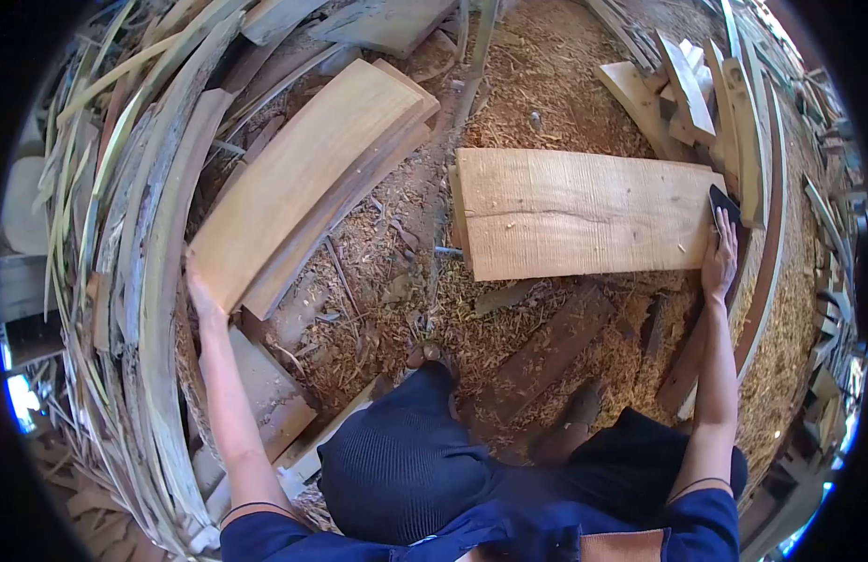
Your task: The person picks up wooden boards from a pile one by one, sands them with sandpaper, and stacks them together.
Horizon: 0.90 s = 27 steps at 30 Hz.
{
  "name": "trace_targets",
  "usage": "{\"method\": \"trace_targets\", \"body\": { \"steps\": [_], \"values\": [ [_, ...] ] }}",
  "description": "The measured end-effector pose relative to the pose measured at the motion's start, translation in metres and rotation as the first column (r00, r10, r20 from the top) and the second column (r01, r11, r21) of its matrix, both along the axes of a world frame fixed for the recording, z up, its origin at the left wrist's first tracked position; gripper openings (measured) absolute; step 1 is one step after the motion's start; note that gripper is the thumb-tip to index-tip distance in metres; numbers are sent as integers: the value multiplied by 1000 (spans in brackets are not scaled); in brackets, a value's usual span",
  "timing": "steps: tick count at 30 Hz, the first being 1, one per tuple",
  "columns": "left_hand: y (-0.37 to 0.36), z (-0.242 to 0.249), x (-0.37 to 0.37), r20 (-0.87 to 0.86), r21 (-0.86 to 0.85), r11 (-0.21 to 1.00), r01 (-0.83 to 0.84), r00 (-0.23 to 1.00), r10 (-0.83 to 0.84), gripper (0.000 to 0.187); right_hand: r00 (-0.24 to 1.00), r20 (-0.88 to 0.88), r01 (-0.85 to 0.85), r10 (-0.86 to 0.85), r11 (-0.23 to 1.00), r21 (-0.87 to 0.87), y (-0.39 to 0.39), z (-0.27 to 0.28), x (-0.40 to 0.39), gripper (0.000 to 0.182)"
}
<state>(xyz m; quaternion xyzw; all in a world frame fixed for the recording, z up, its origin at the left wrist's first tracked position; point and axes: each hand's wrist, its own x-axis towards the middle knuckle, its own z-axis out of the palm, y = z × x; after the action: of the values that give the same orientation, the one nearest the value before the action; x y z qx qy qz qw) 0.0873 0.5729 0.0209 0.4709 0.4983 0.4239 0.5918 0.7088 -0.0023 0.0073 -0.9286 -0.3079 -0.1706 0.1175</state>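
Note:
At the left, my left hand is closed around the near end of a smooth, pale wooden board, part of its fingers hidden by the wood. This board lies slanted on top of another plank. On the right, my right hand is at the right end of a rough-sawn wooden board with a dark crack along it. Its fingers lie over a thin black flat object against that end; its kind does not show. Beneath the rough board, the edge of a second board shows.
Long wooden strips are heaped along the left side. Cut wood pieces lean in a pile at the upper right, close beyond the right board. Wood shavings cover the ground. A dark plank lies near my feet.

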Motion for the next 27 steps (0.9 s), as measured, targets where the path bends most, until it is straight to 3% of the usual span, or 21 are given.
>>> {"method": "trace_targets", "body": {
  "steps": [1, 2, 3, 4, 5, 6, 7, 8, 10, 12, 14, 15, 16, 17, 18, 20, 22, 24, 26, 27],
  "values": [
    [17, -33, -15, -28, 14, 999, -41, 999, 41, 62, 1000, 3, 8, -8, 1000, 9, -1, -3, 2, 40],
    [-1, -23, 7, 94, -136, 988, -77, 992, 90, 62, 1000, 0, 25, -25, 1000, 12, 1, -4, -1, 40],
    [-9, -21, 22, -169, 155, 976, -154, 969, 180, 61, 999, -13, 33, -33, 999, -8, 5, 1, -5, 40],
    [-15, -22, 33, -375, 438, 887, -143, 868, 325, 61, 999, -21, 40, -41, 999, -37, 4, 8, -5, 40],
    [-20, -20, 40, -370, 424, 896, -136, 877, 308, 61, 999, -16, 39, -39, 999, -37, 1, 8, 1, 39],
    [-26, -15, 46, -592, 640, 767, 51, 668, 450, 61, 1000, 11, 10, -10, 999, -43, 0, 11, 8, 35],
    [-30, -9, 52, -675, 736, 603, 306, 394, 624, 61, 996, 47, 78, -73, 988, -132, 2, 10, 11, 33],
    [-42, 1, 72, -676, 734, 607, 304, 409, 613, 61, 987, 87, 149, -133, 966, -213, 12, 13, 5, 31],
    [-91, 21, 139, -635, 738, 469, 484, 734, 241, 57, 975, -8, 217, -223, 956, -199, 59, 28, -28, 30],
    [-134, 18, 190, -679, 607, 512, 607, 731, -62, 54, 961, 256, -101, 108, 994, -42, 88, 4, -46, 31],
    [-165, 10, 230, -594, 516, 516, 684, 719, -360, 49, 967, 189, -205, 171, 961, 183, 115, 14, -72, 35],
    [-183, 10, 242, -590, 513, 513, 688, 717, -371, 49, 968, 189, -197, 163, 965, 175, 109, 24, -72, 35],
    [-197, 12, 254, -445, 364, 617, 698, 712, -543, 49, 991, -106, -60, 83, 978, 198, 106, 36, -68, 40],
    [-207, 15, 264, -259, 193, 670, 717, 695, -670, 48, 920, -392, 82, -3, 980, 183, 102, 45, -63, 45],
    [-215, 18, 270, -253, 198, 660, 725, 688, -680, 48, 923, -385, 93, -16, 979, 183, 96, 51, -56, 45],
    [-230, 19, 272, 31, -108, 715, 691, 721, -692, 48, 902, -392, 322, -180, 885, 335, 76, 55, -36, 54],
    [-232, 12, 271, 19, -100, 697, 710, 701, -713, 48, 858, -109, 506, -501, 790, 346, 54, 49, -15, 59],
    [-230, 11, 263, 94, -173, 677, 715, 696, -712, 48, 859, -347, 509, -376, 690, 515, 49, 71, -24, 56],
    [-229, 22, 263, 65, -208, 673, 709, 697, -714, 48, 958, -276, 264, -75, 603, 753, 45, 69, -23, 52],
    [-232, 23, 265, 52, -189, 685, 704, 704, -709, 48, 925, -361, 350, -115, 628, 695, 38, 69, -22, 48]
  ]
}}
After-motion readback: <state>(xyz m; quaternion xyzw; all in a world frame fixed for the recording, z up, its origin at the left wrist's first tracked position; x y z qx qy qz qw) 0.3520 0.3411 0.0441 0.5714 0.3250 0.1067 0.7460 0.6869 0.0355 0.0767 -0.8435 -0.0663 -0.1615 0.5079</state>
